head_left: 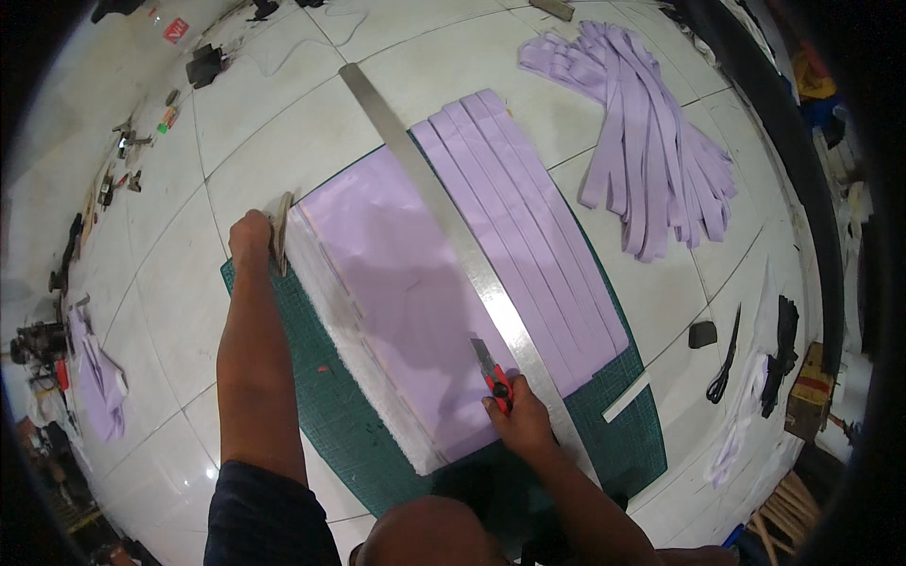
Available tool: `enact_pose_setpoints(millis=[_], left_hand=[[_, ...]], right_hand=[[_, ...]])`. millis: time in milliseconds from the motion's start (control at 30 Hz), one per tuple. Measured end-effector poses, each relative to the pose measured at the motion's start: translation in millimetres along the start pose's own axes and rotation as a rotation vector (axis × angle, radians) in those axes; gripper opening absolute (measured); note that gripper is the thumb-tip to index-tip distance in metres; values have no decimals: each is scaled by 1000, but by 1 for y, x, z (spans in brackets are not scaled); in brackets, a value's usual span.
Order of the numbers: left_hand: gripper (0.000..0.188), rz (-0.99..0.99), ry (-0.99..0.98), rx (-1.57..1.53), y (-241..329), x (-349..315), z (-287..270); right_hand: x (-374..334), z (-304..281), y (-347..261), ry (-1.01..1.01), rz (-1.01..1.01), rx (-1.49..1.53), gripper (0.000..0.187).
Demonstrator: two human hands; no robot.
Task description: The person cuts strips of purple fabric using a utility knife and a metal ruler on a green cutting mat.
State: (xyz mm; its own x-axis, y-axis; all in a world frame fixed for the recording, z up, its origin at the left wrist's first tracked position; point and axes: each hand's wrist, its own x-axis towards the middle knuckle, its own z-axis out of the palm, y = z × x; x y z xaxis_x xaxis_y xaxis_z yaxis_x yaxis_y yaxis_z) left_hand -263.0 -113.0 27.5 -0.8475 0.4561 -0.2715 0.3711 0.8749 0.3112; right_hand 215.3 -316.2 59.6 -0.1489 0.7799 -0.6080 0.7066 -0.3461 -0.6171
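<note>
A lilac sheet (377,236) with a white fuzzy band (351,358) along its left edge lies on a green cutting mat (344,420). A long metal ruler (472,269) runs slantwise over it, and several parallel lilac strips (528,245) lie to its right. My right hand (527,420) grips a red and black utility knife (500,389), its blade out over the sheet, just left of the ruler. At the mat's far left edge my left hand (250,234) is closed beside a thin grey-brown flat piece (281,232); whether the fingers hold that piece is hidden.
A heap of long lilac strips (642,132) lies on the tiles at the far right. Black scissors (725,366) and a dark block (702,334) lie right of the mat. A short white strip (626,397) rests on the mat. Small tools and lilac scraps (97,377) line the left.
</note>
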Motion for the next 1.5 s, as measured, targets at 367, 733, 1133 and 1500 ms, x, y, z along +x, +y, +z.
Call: enact_pose_setpoints(millis=[367,733,1133,1500], left_hand=[[57,-82,217,-5,-19,16,11],[63,1194,96,-76,19,-205,45],[86,1094,-154,184,18,-221,61],[92,993,-336,360,42,-231,42]], right_hand=[[-3,2,-6,-51,-29,12,47],[-4,-5,10,47,-125,26,46],[-86,-44,92,443,-135,-210,53],[-83,-23,141,506,-198,-130,61]])
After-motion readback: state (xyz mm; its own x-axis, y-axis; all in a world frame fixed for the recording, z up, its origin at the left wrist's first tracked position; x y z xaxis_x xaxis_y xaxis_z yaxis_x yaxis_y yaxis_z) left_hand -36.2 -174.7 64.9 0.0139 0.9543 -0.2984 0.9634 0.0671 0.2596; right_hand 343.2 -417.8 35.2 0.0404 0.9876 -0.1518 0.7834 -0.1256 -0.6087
